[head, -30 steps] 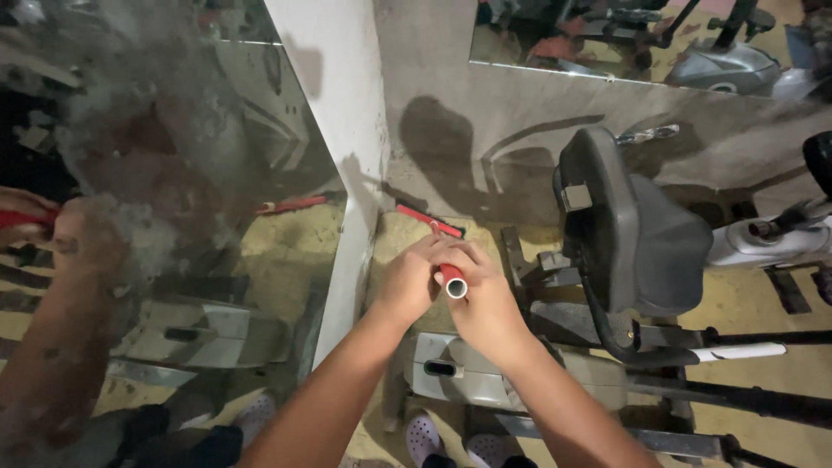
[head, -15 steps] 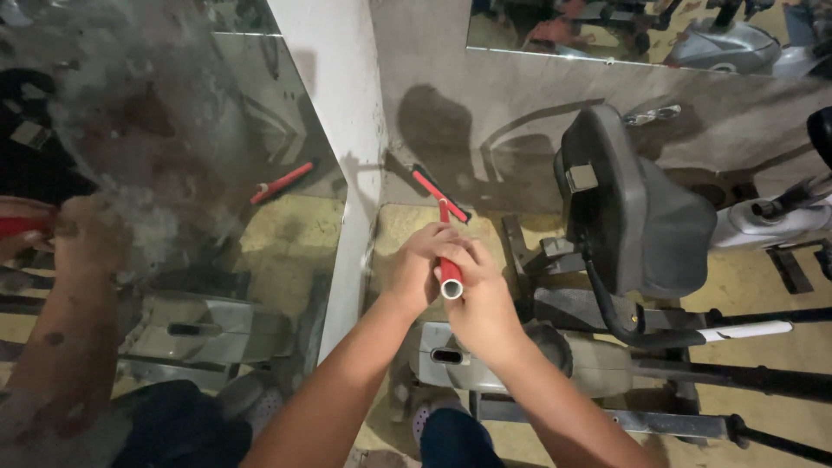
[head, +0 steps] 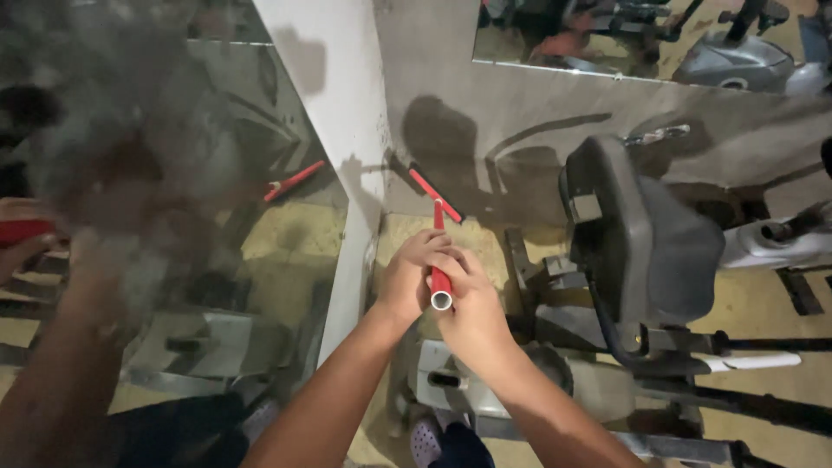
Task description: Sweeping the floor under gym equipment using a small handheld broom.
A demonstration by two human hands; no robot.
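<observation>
Both hands closed around one red pole (head: 438,217), held out in front at chest line. Left hand (head: 406,282) wrapped round from the left, right hand (head: 475,314) wrapped round from the right and a touch nearer the body, fingers overlapping, no gap between them. Open white pole end (head: 441,301) poking out just between the two thumbs, pointing back at the body.

Beyond the knuckles, a short red crossbar (head: 436,195) at the far tip of the pole, tilted, set against the base of the grey wall (head: 520,130) just past the hands. Cannot tell whether pressed flat or only touching at one edge.

To the left of the hands, a white pillar edge (head: 334,130), then a smeared, cloudy mirror (head: 173,173) showing a reflected arm and a reflected red bar. To the right of the hands, a dark padded seat (head: 646,234) of an exercise machine, close beside the right forearm. Under the wrists, grey machine parts and a yellowish floor (head: 451,238).

Judged from the grip: mid-stroke with the crossbar low on the wall, near the corner. Next move likely calling for a firm two-handed hold, the crossbar kept square to the surface, and care on the right side to avoid knocking the seat with the elbow.
</observation>
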